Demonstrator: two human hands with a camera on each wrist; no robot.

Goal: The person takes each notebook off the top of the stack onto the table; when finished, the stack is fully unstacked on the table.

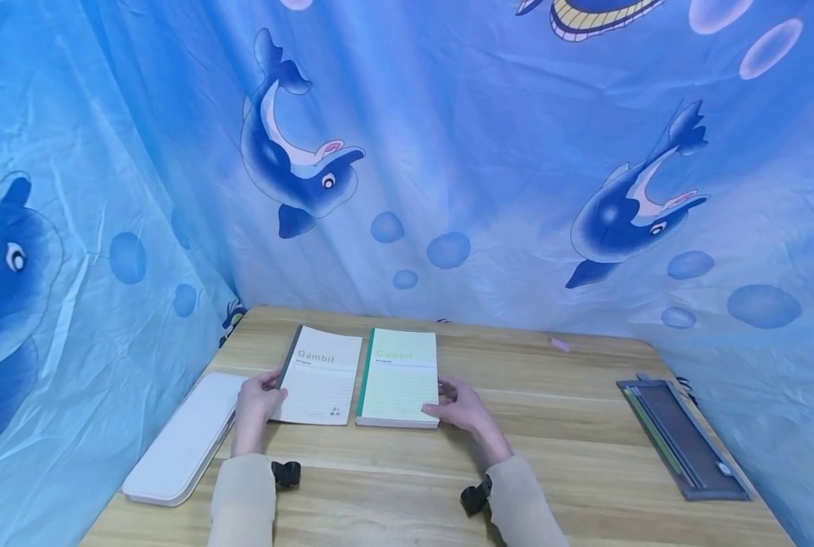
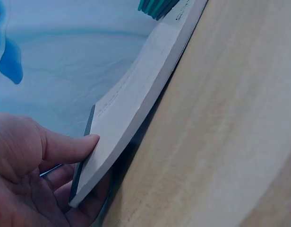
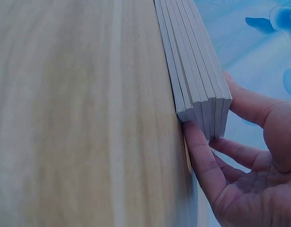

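A white notebook (image 1: 320,380) with a dark spine, printed "Gambit", lies left of centre on the table. My left hand (image 1: 255,403) pinches its spine edge, thumb on the cover and fingers beneath; that edge is raised off the wood and the notebook (image 2: 131,104) bends. Beside it is a stack of several notebooks (image 1: 399,380), the top one pale green with a green spine. My right hand (image 1: 463,406) holds the stack's right edge near the front corner. In the right wrist view, the thumb is on the cover side of the stack (image 3: 200,71) and a fingertip touches its lowest corner.
A white case (image 1: 184,441) lies at the table's left edge, close to my left forearm. On the right is a dark mesh pouch (image 1: 683,441) with a zip. A small pink object (image 1: 560,345) sits near the back edge. A blue dolphin-print curtain (image 1: 482,152) surrounds the wooden table (image 1: 380,494).
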